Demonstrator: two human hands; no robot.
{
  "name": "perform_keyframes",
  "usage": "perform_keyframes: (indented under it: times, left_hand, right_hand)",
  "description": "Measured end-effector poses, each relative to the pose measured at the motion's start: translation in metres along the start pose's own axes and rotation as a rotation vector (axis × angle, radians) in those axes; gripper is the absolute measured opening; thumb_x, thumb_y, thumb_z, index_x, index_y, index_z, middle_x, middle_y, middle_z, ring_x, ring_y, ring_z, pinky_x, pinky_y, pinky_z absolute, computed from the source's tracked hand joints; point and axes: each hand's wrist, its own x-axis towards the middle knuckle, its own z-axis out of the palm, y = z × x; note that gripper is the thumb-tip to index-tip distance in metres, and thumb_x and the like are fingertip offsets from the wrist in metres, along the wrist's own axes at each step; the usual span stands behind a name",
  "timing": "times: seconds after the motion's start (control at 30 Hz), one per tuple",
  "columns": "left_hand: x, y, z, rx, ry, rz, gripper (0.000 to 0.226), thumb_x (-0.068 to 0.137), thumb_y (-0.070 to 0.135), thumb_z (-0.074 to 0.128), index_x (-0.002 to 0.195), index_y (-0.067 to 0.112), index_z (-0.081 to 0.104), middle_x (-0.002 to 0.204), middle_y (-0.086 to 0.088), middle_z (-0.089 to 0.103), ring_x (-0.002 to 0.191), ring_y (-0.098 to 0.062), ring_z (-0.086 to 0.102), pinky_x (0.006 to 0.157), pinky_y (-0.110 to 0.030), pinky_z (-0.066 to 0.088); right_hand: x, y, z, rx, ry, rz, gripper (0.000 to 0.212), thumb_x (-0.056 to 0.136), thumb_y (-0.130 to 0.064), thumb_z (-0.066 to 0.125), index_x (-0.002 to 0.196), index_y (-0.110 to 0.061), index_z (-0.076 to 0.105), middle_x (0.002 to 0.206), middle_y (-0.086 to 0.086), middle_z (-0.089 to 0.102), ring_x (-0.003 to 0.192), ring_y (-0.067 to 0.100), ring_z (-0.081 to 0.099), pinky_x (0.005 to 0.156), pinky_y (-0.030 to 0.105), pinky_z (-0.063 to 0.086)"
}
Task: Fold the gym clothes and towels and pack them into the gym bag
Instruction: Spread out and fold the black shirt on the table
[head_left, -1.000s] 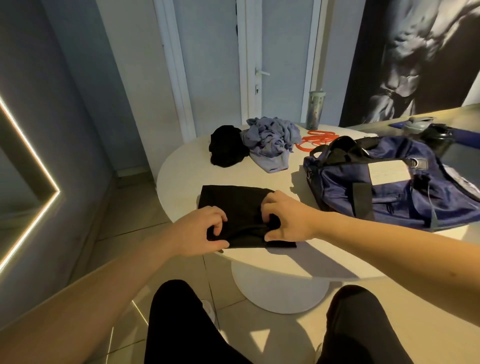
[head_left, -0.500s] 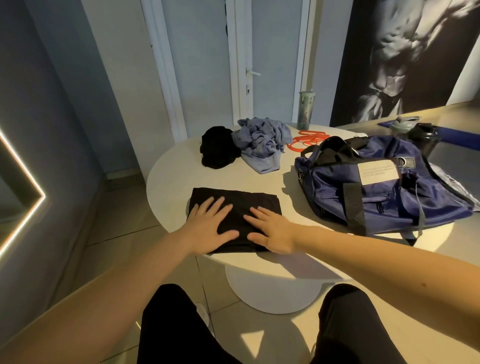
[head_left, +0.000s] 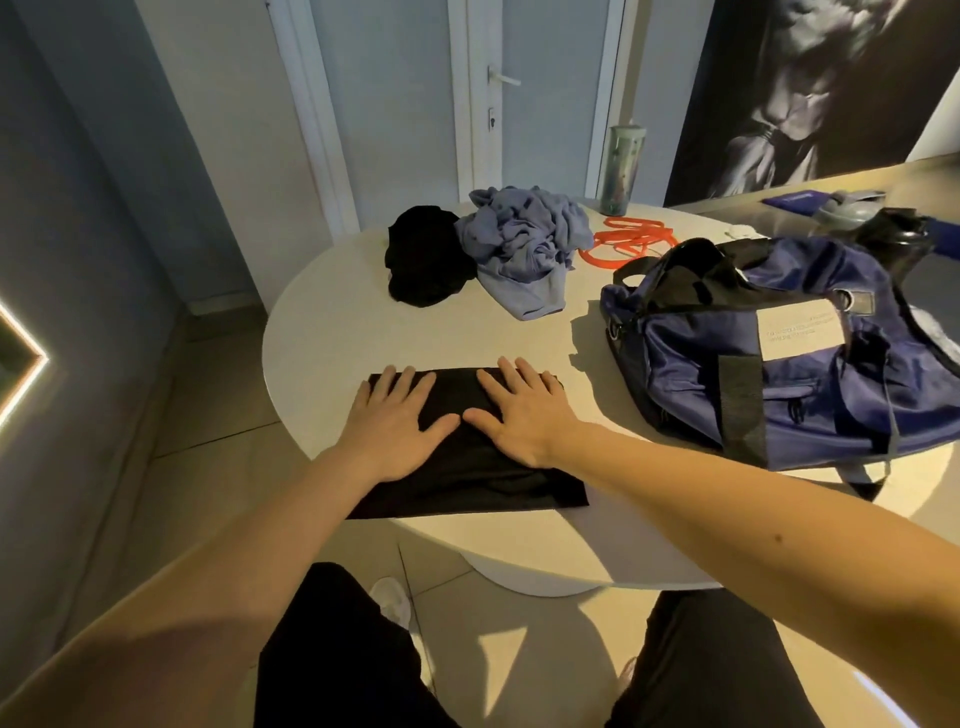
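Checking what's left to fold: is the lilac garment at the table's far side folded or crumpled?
Crumpled: the lilac garment lies in a rumpled, creased heap beside the black bundle, with no flat folded edges.

Dim room, warm light from the right, hard shadows on the table (head_left: 332, 332), wide-angle bending at edges

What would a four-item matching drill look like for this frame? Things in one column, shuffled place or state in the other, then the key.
Column 1
1. folded black garment
2. lilac garment
3. gym bag
4. orange cord

Column 2
A. navy, at the right of the table
B. crumpled in a heap at the far side
C. flat under the left hand and right hand
D. lying by the tumbler

Pairs: 1-C, 2-B, 3-A, 4-D
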Motion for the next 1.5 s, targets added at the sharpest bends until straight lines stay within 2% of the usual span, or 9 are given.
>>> perform_keyframes:
  times: [0.4,0.67,0.83,0.9,1.0,1.13,1.23,1.43,1.5]
  left_hand:
    - [0.012,0.012,-0.009,-0.038,0.129,0.003,0.080,0.098,0.071,0.018,0.162,0.023,0.016,0.169,-0.004,0.014,0.156,-0.026,0.003,0.127,-0.049,0.002]
    - [-0.024,0.018,0.009,-0.029,0.043,0.010,0.081,0.097,0.072,0.011,0.163,0.026,0.002,0.170,-0.002,0.001,0.156,-0.024,-0.005,0.127,-0.049,0.001]
    - [-0.029,0.024,-0.004,-0.104,-0.062,-0.021,0.077,0.099,0.071,0.017,0.163,0.028,0.006,0.170,-0.001,0.002,0.156,-0.025,-0.003,0.127,-0.048,0.000]
    - [-0.035,0.026,-0.014,-0.168,-0.032,-0.053,0.073,0.101,0.068,0.021,0.162,0.029,0.014,0.170,-0.001,0.007,0.156,-0.025,0.002,0.127,-0.047,0.004]
    - [-0.044,0.026,-0.033,-0.272,0.104,-0.220,0.068,0.102,0.056,0.042,0.159,0.022,0.027,0.165,-0.006,0.024,0.150,-0.033,0.018,0.121,-0.049,0.022]
    - [-0.042,0.011,-0.049,-0.693,0.016,-0.587,0.079,0.085,0.053,0.066,0.147,0.012,0.040,0.141,-0.015,0.051,0.126,-0.039,0.051,0.105,-0.053,0.047]
    - [-0.047,0.016,-0.062,-0.942,-0.076,-0.673,0.067,0.087,0.045,0.074,0.137,0.008,0.048,0.125,-0.016,0.061,0.109,-0.038,0.063,0.091,-0.049,0.055]
    - [-0.039,0.024,-0.066,-0.796,-0.168,-0.655,0.073,0.085,0.028,0.080,0.144,0.003,0.043,0.133,-0.022,0.056,0.118,-0.042,0.058,0.105,-0.053,0.048]
    - [-0.031,0.026,-0.068,-0.771,-0.133,-0.604,0.071,0.087,0.025,0.078,0.145,0.002,0.043,0.135,-0.023,0.055,0.120,-0.041,0.057,0.106,-0.049,0.047]
  right_hand:
    - [0.023,0.014,-0.023,-0.041,-0.002,-0.005,0.076,0.098,-0.071,0.017,0.162,-0.031,0.003,0.170,0.005,-0.001,0.155,0.030,-0.006,0.125,0.053,0.000]
    - [-0.028,-0.001,-0.002,0.021,-0.086,0.079,0.081,0.092,-0.080,0.009,0.160,-0.038,0.001,0.170,0.002,-0.006,0.155,0.034,-0.008,0.123,0.058,0.000]
    - [-0.027,0.016,-0.030,0.305,0.059,0.201,0.069,0.100,-0.061,0.036,0.157,-0.022,0.030,0.162,0.014,0.029,0.147,0.041,0.026,0.119,0.054,0.027]
    - [-0.030,0.025,-0.040,0.406,0.083,0.329,0.059,0.098,-0.047,0.051,0.144,-0.011,0.044,0.143,0.020,0.048,0.127,0.042,0.047,0.104,0.048,0.045]
    - [-0.038,0.027,-0.055,0.530,0.027,0.478,0.051,0.093,-0.031,0.061,0.134,-0.004,0.049,0.131,0.017,0.056,0.110,0.036,0.057,0.086,0.040,0.050]
    - [-0.048,0.021,-0.071,0.847,-0.092,0.613,0.056,0.095,-0.023,0.069,0.140,-0.004,0.043,0.119,0.016,0.047,0.101,0.036,0.052,0.087,0.047,0.053]
    - [-0.052,0.016,-0.071,0.890,-0.150,0.667,0.063,0.094,-0.030,0.071,0.145,-0.009,0.040,0.125,0.015,0.046,0.112,0.037,0.052,0.099,0.046,0.052]
    - [-0.056,0.000,-0.074,0.962,-0.187,0.679,0.057,0.094,-0.019,0.071,0.143,-0.008,0.044,0.103,0.011,0.051,0.087,0.032,0.054,0.083,0.039,0.048]
    - [-0.051,0.000,-0.076,0.929,-0.147,0.651,0.060,0.093,-0.019,0.072,0.144,-0.006,0.042,0.115,0.013,0.054,0.101,0.033,0.056,0.090,0.043,0.048]
